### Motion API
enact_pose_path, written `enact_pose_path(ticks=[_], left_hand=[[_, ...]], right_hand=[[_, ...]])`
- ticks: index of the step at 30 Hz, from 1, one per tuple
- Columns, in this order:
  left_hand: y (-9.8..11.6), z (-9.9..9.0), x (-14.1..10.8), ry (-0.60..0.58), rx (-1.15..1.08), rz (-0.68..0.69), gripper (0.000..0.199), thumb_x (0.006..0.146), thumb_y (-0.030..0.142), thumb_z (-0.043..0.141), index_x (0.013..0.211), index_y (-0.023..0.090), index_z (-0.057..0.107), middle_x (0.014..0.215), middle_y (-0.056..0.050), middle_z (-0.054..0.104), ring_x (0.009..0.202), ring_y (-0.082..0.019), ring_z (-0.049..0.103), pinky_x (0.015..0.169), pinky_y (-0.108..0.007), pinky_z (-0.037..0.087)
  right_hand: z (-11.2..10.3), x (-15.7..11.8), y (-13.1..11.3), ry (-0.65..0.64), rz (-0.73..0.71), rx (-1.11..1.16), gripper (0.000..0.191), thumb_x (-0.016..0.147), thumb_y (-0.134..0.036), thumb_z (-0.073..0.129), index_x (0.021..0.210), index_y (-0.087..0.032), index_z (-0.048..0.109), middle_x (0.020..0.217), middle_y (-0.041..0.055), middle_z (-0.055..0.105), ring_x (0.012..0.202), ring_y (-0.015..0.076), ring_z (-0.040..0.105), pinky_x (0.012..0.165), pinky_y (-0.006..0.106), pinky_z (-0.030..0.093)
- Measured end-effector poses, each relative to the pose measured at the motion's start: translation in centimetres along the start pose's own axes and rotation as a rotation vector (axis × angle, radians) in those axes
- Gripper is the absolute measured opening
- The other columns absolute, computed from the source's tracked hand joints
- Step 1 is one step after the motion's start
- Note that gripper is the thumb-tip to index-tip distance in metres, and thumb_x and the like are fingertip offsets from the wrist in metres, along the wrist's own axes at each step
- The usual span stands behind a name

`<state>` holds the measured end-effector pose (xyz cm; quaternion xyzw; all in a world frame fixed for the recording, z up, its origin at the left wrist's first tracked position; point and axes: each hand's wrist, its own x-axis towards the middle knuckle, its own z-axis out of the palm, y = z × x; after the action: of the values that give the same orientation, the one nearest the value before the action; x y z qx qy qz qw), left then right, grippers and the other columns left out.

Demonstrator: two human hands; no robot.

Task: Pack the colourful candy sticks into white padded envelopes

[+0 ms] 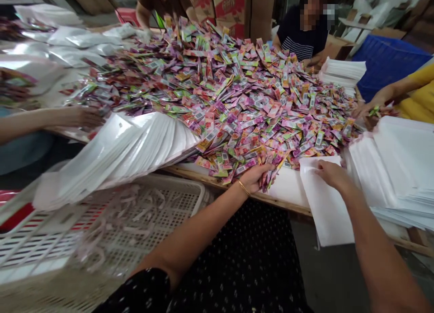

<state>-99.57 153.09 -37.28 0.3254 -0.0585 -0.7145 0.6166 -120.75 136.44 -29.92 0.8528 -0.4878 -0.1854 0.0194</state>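
A bunch of small colourful packets [267,175] is gripped in my left hand [255,178], at the near edge of a large heap of similar packets [237,91]. A thin gold bracelet circles the left wrist. To the right, my right hand [330,174] pinches the top of a white bag [327,204], which hangs down over the table's front edge. Beside that hand, on the right, lies a thick stack of white bags [403,164].
Fanned white bags [135,150] stick out over a white plastic basket [200,191] at the left. Filled bags [81,42] lie at the back left. Other people's hands work at the left, back and right of the heap. A blue crate [389,62] stands at the back right.
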Motion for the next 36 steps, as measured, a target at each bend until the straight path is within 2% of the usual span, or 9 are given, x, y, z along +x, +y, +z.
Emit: enact_pose_path(ticks=[6, 9, 12, 15, 20, 22, 25, 32, 36], left_hand=[[3.4, 4.8, -0.8, -0.054, 0.140, 0.190, 0.014, 0.077, 0.019, 0.070, 0.070, 0.012, 0.060, 0.052, 0.000, 0.059, 0.045, -0.010, 0.057, 0.050, -0.021, 0.051], [3.9, 5.6, 0.5, 0.073, 0.136, 0.240, 0.020, 0.079, 0.021, 0.065, 0.064, 0.014, 0.054, 0.044, 0.003, 0.050, 0.039, -0.009, 0.048, 0.053, -0.025, 0.052], [3.3, 4.3, 1.8, 0.267, 0.319, 0.535, 0.013, 0.072, 0.015, 0.070, 0.075, 0.014, 0.057, 0.053, 0.005, 0.055, 0.046, -0.008, 0.050, 0.062, -0.024, 0.052], [1.9, 2.2, 2.3, 0.339, 0.655, 0.738, 0.040, 0.063, 0.011, 0.077, 0.099, 0.015, 0.060, 0.080, 0.002, 0.067, 0.074, -0.013, 0.063, 0.080, -0.027, 0.052], [-1.0, -1.4, 2.8, 0.263, 0.820, 0.557, 0.051, 0.059, 0.016, 0.083, 0.104, 0.014, 0.058, 0.097, -0.005, 0.069, 0.091, -0.020, 0.065, 0.092, -0.037, 0.051], [-2.0, -2.4, 3.1, 0.248, 0.780, 0.489, 0.054, 0.058, 0.014, 0.084, 0.104, 0.014, 0.058, 0.098, -0.006, 0.069, 0.089, -0.019, 0.064, 0.093, -0.039, 0.051], [-2.8, -3.1, 3.3, 0.302, 0.733, 0.462, 0.052, 0.056, 0.012, 0.085, 0.099, 0.015, 0.057, 0.095, -0.006, 0.068, 0.085, -0.019, 0.063, 0.093, -0.044, 0.050], [-2.4, -1.6, 1.6, 0.014, 0.558, 0.461, 0.055, 0.056, 0.024, 0.088, 0.100, 0.015, 0.057, 0.091, -0.003, 0.067, 0.080, -0.014, 0.061, 0.085, -0.032, 0.050], [-1.2, -1.0, 0.3, -0.124, 0.589, 0.400, 0.054, 0.065, 0.031, 0.082, 0.110, 0.014, 0.057, 0.083, 0.000, 0.064, 0.071, -0.012, 0.057, 0.074, -0.027, 0.048]], right_hand=[[-4.9, -3.8, -7.8, 0.021, -0.308, -0.178, 0.027, 0.095, -0.026, 0.045, 0.099, -0.016, 0.070, 0.107, 0.0133, 0.068, 0.086, 0.0215, 0.065, 0.066, 0.029, 0.036], [-4.9, -5.2, -10.9, 0.072, -0.442, -0.153, 0.028, 0.096, -0.021, 0.043, 0.099, -0.016, 0.070, 0.106, 0.0114, 0.067, 0.086, 0.0198, 0.064, 0.066, 0.029, 0.038], [-2.9, -6.4, -12.4, 0.222, -0.563, -0.028, 0.024, 0.097, -0.025, 0.045, 0.100, -0.018, 0.068, 0.101, 0.0077, 0.065, 0.089, 0.0187, 0.063, 0.071, 0.028, 0.042], [0.7, -6.8, -12.9, 0.444, -0.649, 0.128, 0.025, 0.098, -0.022, 0.043, 0.098, -0.019, 0.068, 0.098, 0.0068, 0.065, 0.087, 0.0169, 0.062, 0.077, 0.028, 0.044], [6.5, -5.2, -11.7, 0.788, -0.516, 0.469, 0.030, 0.095, -0.036, 0.048, 0.109, -0.016, 0.067, 0.116, 0.0134, 0.062, 0.103, 0.0213, 0.060, 0.088, 0.033, 0.047], [7.5, -3.9, -10.8, 0.712, -0.220, 0.578, 0.033, 0.092, -0.037, 0.046, 0.104, -0.014, 0.067, 0.115, 0.0168, 0.061, 0.103, 0.0242, 0.060, 0.089, 0.037, 0.046], [7.6, -1.9, -10.2, 0.289, 0.061, 0.700, 0.031, 0.087, -0.037, 0.048, 0.093, -0.015, 0.069, 0.104, 0.0154, 0.064, 0.096, 0.0254, 0.061, 0.090, 0.039, 0.045], [4.4, 0.5, -10.6, -0.137, -0.069, 1.021, 0.031, 0.076, -0.039, 0.056, 0.090, -0.016, 0.071, 0.074, 0.0053, 0.069, 0.070, 0.0193, 0.062, 0.072, 0.031, 0.051], [2.4, 0.5, -10.3, -0.013, -0.132, 1.059, 0.031, 0.067, -0.043, 0.067, 0.083, -0.018, 0.072, 0.072, 0.0040, 0.069, 0.072, 0.0197, 0.061, 0.071, 0.031, 0.050]])
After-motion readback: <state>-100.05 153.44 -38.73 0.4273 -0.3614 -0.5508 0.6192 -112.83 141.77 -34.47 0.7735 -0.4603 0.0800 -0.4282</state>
